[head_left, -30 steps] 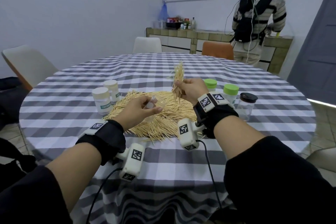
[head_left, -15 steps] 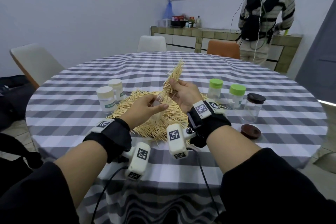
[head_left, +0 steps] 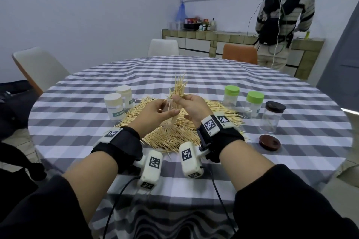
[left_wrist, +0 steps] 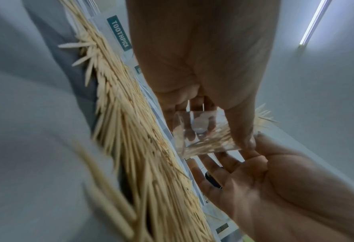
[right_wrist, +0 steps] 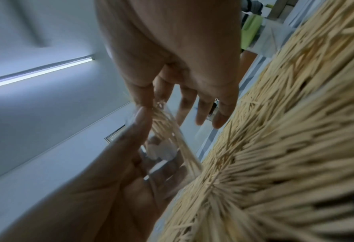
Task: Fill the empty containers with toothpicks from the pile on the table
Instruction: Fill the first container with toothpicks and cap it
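Two hands meet above the middle of the pile of toothpicks [head_left: 174, 128], which spreads over the near half of the tabletop [head_left: 213, 75]. My left hand [head_left: 155, 114] curls its fingers and thumb around a small clear container [left_wrist: 200, 131], held tilted just above the pile. My right hand [head_left: 192, 106] pinches a bunch of toothpicks [head_left: 179, 88] between thumb and forefinger, its other fingers loosely spread. The bunch's lower ends sit inside the container's mouth while the upper ends fan out above both hands. From the left wrist view I see toothpicks already lying along the container's wall.

By the right edge, near me, a brown lid [head_left: 270, 142] lies flat. Just beyond it stands a clear jar with a dark lid [head_left: 273, 116], then two green-capped jars [head_left: 242, 103] beside the pile. On the pile's left stand two cream-capped jars [head_left: 118, 105], one labelled TOOTHPICK. Past the far edge, chairs [head_left: 163, 47] and a person at a counter [head_left: 281, 17].
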